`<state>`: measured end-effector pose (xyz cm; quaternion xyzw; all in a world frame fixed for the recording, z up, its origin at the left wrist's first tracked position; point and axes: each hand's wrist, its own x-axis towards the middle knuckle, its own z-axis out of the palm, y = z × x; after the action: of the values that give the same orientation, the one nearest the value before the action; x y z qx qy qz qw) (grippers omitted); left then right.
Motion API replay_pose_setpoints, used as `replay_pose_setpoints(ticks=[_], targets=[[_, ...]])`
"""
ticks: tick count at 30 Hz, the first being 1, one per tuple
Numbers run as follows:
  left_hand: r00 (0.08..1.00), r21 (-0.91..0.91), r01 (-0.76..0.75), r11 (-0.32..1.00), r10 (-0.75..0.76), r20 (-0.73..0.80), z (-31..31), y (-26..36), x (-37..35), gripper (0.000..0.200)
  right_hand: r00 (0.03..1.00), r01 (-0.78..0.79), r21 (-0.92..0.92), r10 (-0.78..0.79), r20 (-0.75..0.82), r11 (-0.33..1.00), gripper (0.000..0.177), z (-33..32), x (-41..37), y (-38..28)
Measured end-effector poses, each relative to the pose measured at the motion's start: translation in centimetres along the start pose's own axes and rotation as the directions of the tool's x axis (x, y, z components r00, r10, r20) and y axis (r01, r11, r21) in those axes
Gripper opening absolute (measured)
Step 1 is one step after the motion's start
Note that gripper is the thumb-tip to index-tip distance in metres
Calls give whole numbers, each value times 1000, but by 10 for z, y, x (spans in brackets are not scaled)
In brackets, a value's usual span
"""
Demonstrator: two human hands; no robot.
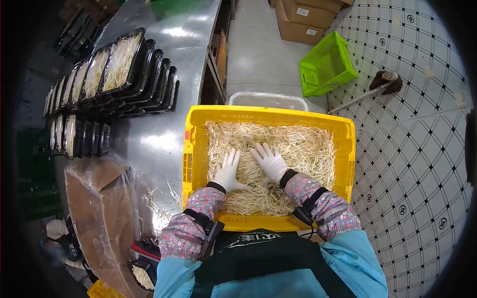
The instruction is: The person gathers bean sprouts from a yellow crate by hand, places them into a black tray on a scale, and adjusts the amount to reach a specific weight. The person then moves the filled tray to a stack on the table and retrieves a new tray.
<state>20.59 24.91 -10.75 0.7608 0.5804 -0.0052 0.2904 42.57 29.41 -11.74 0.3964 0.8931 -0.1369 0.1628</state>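
As a person in a dark apron (263, 253) is leaning over a yellow crate (271, 112), the head view is looking down on two gloved hands working inside it. Pale sprouts (310, 156) are lying in the crate, spreading nearly from wall to wall. The left hand (226, 171) is resting on them left of the crate's middle, its fingers pointing to the far wall and its thumb reaching out sideways. The right hand (271, 163) is resting near the crate's middle, its fingers fanning wide toward the far left. Both hands are standing open and apart, palms down; whether any sprouts are being pinched beneath them, I cannot tell. Floral sleeves (196, 213) are crossing the crate's near rim.

Left of the crate, a metal table (186, 54) is holding stacked black trays (121, 62), the top ones showing sprouts. Loose strands (158, 211) are lying on the table close to the crate, and a plastic-lined box (107, 213) is standing farther left. Beyond the crate's far rim, a pale tub (268, 101) is showing; farther off to the right, a green crate (325, 69) is sitting near cardboard boxes (310, 20). Well to the crate's lower left, another person (64, 243) is partly showing, blurred.
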Motion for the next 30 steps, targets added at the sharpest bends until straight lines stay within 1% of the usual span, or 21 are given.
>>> replay_pose_setpoints(ticks=[2, 3, 4, 5, 7, 8, 10, 11, 12, 13, 15, 16, 19, 20, 21, 23, 24, 26, 27, 28, 30], targets=[[998, 16, 53, 998, -53, 32, 21, 1, 3, 123, 999, -32, 30, 31, 42, 999, 114, 2, -6, -1], [996, -33, 89, 995, -89, 17, 28, 3, 7, 117, 997, -47, 48, 44, 63, 998, 108, 4, -9, -2], [992, -80, 125, 989, -125, 5, 35, 5, 11, 111, 991, -51, 21, 54, -126, 998, 83, 17, -10, -4], [987, -126, 161, 979, -163, -4, 42, 5, 13, 106, 990, -56, 10, 57, -132, 998, 75, 25, -9, -3], [960, -120, 263, 957, -247, 131, 40, 6, 17, 81, 986, -67, -15, 64, -151, 998, 60, 27, -7, -3], [938, -112, 312, 943, -287, 197, 38, 7, 18, 69, 988, -38, -6, 37, -150, 999, 55, 27, -6, 0], [971, -134, 230, 964, -218, 98, 37, 3, 8, 53, 989, 23, 15, -21, -147, 1000, 46, 26, -4, 14], [981, -140, 191, 972, -186, 48, 35, -2, 2, 45, 984, 11, 24, -6, -177, 1000, 43, 25, -6, 25], [975, -107, 216, 971, -209, 76, 28, -6, -6, 43, 979, -1, 34, 8, -206, 999, 39, 25, -10, 40], [980, -86, 193, 977, -187, 70, 22, -12, -16, 43, 972, -12, 42, 21, -235, 999, 36, 19, -11, 52], [988, -47, 145, 988, -142, 56, 12, -20, -34, 43, 943, -78, 272, 160, -291, 959, 36, -2, -16, 69], [992, -16, 106, 994, -105, 64, 6, -16, -40, 48, 936, -118, 338, 218, -277, 934, 41, -16, -16, 68], [997, 9, -57, 998, 57, -48, 16, -5, -45, 56, 892, -15, 439, 211, -399, 898, 48, -21, 5, 48], [997, 8, -37, 999, 37, 71, 17, 2, -42, 73, 923, -52, 422, 205, -326, 905, 54, -16, 18, 37], [998, -13, -18, 1000, 19, 54, 16, 9, -42, 78, 944, -128, 333, 218, -249, 934, 64, -14, 26, 21], [1000, -62, 13, 998, -12, 25, 17, 21, -47, 89, 963, -112, 284, 175, -204, 952, 76, 5, 32, 5], [997, -84, 37, 996, -31, 65, 14, 21, -52, 95, 971, -148, 211, 183, -157, 966, 91, 8, 36, 0], [996, -56, 76, 996, -73, 54, 8, 20, -65, 93, 976, -167, 225, 194, -102, 960, 96, 14, 36, 4], [994, -44, 101, 994, -99, 47, 2, 22, -75, 91, 978, -172, 230, 193, -73, 958, 99, 4, 32, 2], [992, -65, 125, 990, -124, 11, -7, 26, -84, 82, 974, -183, 255, 210, -85, 950, 107, -10, 27, 2], [980, -240, 94, 966, -132, -148, -7, 28, -104, 74, 968, -172, 243, 209, -138, 955, 109, -9, 32, 1]])
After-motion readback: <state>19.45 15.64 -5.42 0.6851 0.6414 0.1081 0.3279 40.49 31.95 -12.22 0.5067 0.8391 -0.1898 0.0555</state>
